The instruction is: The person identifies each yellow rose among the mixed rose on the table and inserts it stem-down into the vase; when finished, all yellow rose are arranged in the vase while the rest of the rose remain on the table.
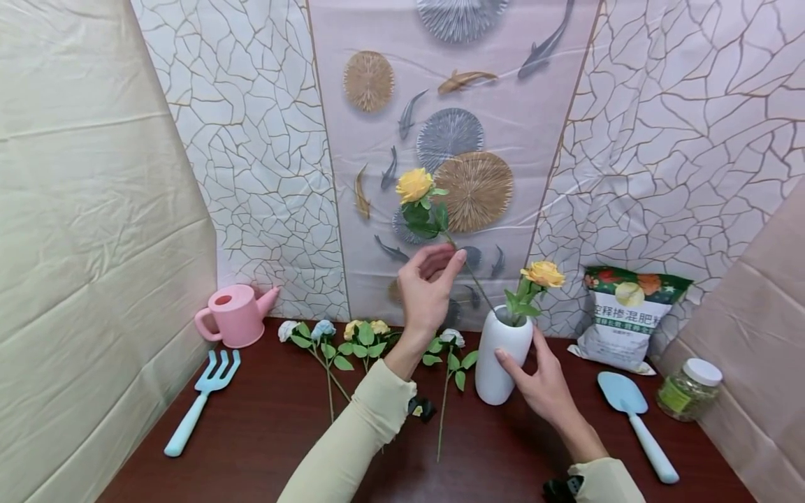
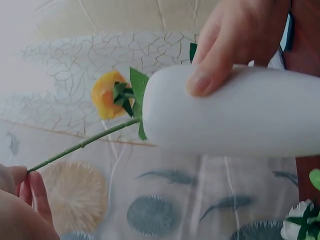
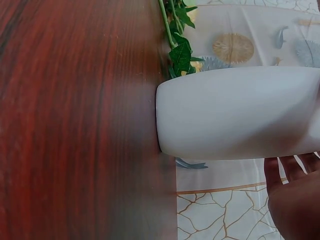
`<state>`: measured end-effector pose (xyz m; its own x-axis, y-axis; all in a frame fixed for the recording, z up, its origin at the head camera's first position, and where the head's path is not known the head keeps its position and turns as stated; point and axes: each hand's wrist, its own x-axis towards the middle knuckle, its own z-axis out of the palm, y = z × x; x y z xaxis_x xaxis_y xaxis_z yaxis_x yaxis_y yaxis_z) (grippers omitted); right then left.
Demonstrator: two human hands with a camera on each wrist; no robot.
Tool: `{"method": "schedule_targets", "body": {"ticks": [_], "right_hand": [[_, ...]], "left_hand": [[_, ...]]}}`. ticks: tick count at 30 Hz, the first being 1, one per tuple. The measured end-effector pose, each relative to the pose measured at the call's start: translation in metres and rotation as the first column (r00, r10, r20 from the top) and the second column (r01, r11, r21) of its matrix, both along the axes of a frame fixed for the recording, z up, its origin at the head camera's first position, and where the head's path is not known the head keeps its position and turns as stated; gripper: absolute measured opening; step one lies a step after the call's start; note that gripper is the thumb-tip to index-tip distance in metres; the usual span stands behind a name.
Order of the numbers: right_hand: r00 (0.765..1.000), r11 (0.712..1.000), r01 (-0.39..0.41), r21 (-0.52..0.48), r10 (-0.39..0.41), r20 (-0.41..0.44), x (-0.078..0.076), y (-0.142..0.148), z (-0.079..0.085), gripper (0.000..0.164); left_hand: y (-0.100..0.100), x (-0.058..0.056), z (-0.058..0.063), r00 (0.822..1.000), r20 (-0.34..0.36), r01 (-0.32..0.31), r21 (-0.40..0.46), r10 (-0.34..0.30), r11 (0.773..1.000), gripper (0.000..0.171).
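Note:
My left hand (image 1: 426,290) pinches the thin green stem of a yellow rose (image 1: 414,186) between thumb and fingers. The stem's lower end passes into the mouth of a white vase (image 1: 497,363), and its tip is hidden inside. Around the vase's right side, my right hand (image 1: 546,384) grips it with the thumb in front. A second yellow rose (image 1: 544,274) stands in the vase, leaning right. In the left wrist view, the pinched stem (image 2: 82,145) slants to the vase rim. The right wrist view shows the vase base (image 3: 165,120) at the tabletop.
Loose flowers, including a white rose (image 1: 451,338) and a blue one (image 1: 323,329), lie on the dark wooden table (image 1: 251,447). A pink watering can (image 1: 239,318) and hand fork (image 1: 202,398) are left. Rightward are a fertilizer bag (image 1: 629,318), trowel (image 1: 635,412) and lidded jar (image 1: 688,391).

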<state>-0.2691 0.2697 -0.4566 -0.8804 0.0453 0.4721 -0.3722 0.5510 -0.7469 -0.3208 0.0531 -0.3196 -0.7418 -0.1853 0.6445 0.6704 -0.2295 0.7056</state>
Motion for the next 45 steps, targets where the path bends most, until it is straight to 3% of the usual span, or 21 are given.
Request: {"method": "schedule_targets", "body": {"ticks": [5,11,18,23,27,34,45], "right_hand": [[1.0,1.0,0.008,0.006,-0.008,-0.005,0.0,-0.001,0.001,0.077],[1.0,1.0,-0.002,-0.003,0.002,-0.014,0.001,-0.002,0.001,0.078],[1.0,1.0,-0.01,0.0,0.01,-0.012,0.001,-0.001,0.0,0.075],[1.0,1.0,-0.008,0.006,0.008,-0.015,0.0,-0.001,0.001,0.075],[1.0,1.0,-0.006,0.006,0.006,-0.01,-0.001,0.0,0.001,0.074],[1.0,1.0,-0.001,0.001,0.001,0.0,-0.001,0.001,-0.001,0.074],[1.0,1.0,0.008,0.021,-0.008,-0.015,0.0,0.0,0.002,0.073]], "left_hand": [[0.014,0.002,-0.003,1.0,-0.027,0.012,-0.04,-0.013,0.999,0.027],[0.026,-0.001,-0.022,1.0,0.011,0.009,-0.164,-0.008,0.986,0.022],[0.036,-0.004,-0.046,0.999,0.05,0.017,-0.306,-0.001,0.952,0.017],[0.04,-0.002,-0.056,0.998,0.039,-0.03,-0.429,0.052,0.903,0.02],[0.042,0.0,-0.058,0.994,0.034,-0.077,-0.482,0.106,0.873,0.025],[0.041,0.002,-0.059,0.992,0.047,-0.077,-0.519,0.118,0.851,0.024],[0.038,0.003,-0.058,0.986,0.012,-0.129,-0.573,0.165,0.809,0.022]]}}
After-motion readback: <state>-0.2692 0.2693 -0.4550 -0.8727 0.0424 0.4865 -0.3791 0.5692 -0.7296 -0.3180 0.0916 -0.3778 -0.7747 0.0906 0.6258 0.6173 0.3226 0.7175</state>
